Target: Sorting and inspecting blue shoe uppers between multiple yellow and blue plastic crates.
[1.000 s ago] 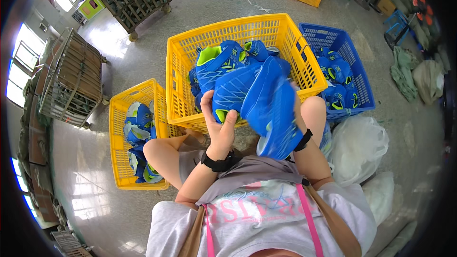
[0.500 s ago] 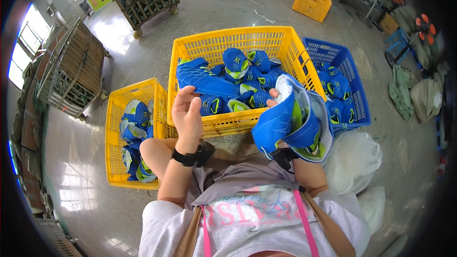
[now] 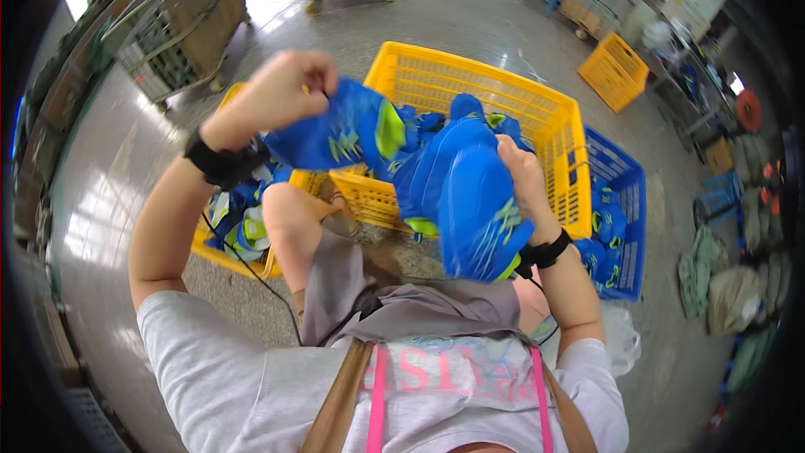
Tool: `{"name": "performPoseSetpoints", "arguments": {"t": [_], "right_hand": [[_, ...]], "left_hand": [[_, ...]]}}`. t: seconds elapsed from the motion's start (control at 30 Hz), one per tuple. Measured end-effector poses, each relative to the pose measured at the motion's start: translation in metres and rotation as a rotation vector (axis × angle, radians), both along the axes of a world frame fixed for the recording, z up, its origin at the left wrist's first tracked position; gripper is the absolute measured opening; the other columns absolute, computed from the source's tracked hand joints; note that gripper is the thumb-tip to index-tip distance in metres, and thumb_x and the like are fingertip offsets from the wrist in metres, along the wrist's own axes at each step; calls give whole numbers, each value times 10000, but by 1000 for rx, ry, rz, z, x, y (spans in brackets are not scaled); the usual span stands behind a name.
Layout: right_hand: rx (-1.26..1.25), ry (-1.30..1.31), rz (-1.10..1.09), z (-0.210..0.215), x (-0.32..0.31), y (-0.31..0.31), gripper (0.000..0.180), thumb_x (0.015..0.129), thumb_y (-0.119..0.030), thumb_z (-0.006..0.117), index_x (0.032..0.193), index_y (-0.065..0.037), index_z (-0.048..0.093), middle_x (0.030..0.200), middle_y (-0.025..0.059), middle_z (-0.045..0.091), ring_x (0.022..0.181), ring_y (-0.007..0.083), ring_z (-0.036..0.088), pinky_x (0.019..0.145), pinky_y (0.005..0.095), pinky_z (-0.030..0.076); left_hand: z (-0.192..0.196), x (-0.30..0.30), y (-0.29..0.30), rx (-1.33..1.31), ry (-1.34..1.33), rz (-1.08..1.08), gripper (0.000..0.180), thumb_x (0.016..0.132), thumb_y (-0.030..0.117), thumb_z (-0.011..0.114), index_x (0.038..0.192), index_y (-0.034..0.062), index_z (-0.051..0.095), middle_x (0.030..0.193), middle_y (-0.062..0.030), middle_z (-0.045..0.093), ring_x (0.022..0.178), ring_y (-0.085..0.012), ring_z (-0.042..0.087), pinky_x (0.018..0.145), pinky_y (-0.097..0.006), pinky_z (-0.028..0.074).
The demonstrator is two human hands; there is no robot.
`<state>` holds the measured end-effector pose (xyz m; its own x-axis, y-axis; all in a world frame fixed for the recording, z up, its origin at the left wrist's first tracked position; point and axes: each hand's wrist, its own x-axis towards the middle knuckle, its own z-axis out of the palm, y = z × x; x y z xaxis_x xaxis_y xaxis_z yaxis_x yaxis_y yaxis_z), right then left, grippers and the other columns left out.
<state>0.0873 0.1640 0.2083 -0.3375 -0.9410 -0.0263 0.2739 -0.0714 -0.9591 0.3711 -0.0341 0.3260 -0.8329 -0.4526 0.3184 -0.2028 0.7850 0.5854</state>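
Note:
My left hand [image 3: 289,88] is raised at the left, fingers closed at the edge of a blue shoe upper [image 3: 344,134] with lime-green lining. Motion blurs that upper. My right hand [image 3: 524,172] grips several blue shoe uppers [image 3: 474,201] at their right side, above the near edge of the large yellow crate [image 3: 478,71]. Held pieces from both hands overlap in the middle; whether they are joined is hidden. More uppers [image 3: 465,106] lie in that crate behind them.
A blue crate [image 3: 641,226] with more uppers stands to the right, a smaller yellow crate [image 3: 210,247] of uppers to the left, partly behind my arm. A white plastic bag [image 3: 619,340] lies by my right elbow. Wheeled carts [image 3: 189,25] and another yellow crate [image 3: 614,71] stand farther off.
The view has swung to the right. My left hand, open before, has closed on an upper and moved up and left. The uppers in my right hand have turned, showing their blue outsides.

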Motion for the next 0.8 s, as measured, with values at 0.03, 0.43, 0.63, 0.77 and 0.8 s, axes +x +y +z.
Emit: {"name": "performPoseSetpoints", "arguments": {"t": [0.03, 0.43, 0.63, 0.77, 0.8], "right_hand": [[2, -3, 27, -3, 2, -17, 292, 853, -265, 599, 881, 25, 626, 1034, 26, 551, 886, 113, 566, 723, 232, 483], [142, 361, 415, 14, 156, -210, 604, 904, -359, 488, 1376, -93, 222, 1432, 132, 202, 1249, 355, 321, 881, 445, 429], [-322, 100, 623, 25, 124, -131, 825, 810, -309, 634, 1419, -131, 106, 1423, 127, 215, 1254, 301, 329, 889, 375, 412], [-305, 1061, 272, 82, 89, -72, 532, 662, -166, 710, 1118, -30, 472, 920, 174, 589, 854, 261, 604, 755, 328, 469], [-412, 1085, 174, 82, 64, -60, 492, 670, -154, 696, 1094, -27, 481, 868, 157, 600, 805, 255, 609, 728, 334, 481]], "left_hand": [[22, 21, -2, -85, -108, 154, 157, 591, -20, 515, 746, 6, 506, 641, -2, 468, 630, -77, 459, 583, -224, 391], [85, 139, 45, -496, 40, 425, 183, 724, -82, 460, 859, 13, 540, 801, -51, 481, 726, -143, 461, 660, -234, 372], [37, 76, 43, -311, -13, 15, 144, 743, -60, 497, 845, 23, 555, 810, -97, 465, 764, -250, 498, 684, -299, 403], [6, -21, 37, -290, 201, -216, 150, 743, -53, 521, 859, 31, 566, 845, -91, 480, 780, -250, 507, 706, -305, 415], [2, -47, 35, -268, 341, -299, 157, 743, -50, 530, 870, 35, 569, 856, -88, 485, 797, -251, 509, 721, -306, 416]]}}
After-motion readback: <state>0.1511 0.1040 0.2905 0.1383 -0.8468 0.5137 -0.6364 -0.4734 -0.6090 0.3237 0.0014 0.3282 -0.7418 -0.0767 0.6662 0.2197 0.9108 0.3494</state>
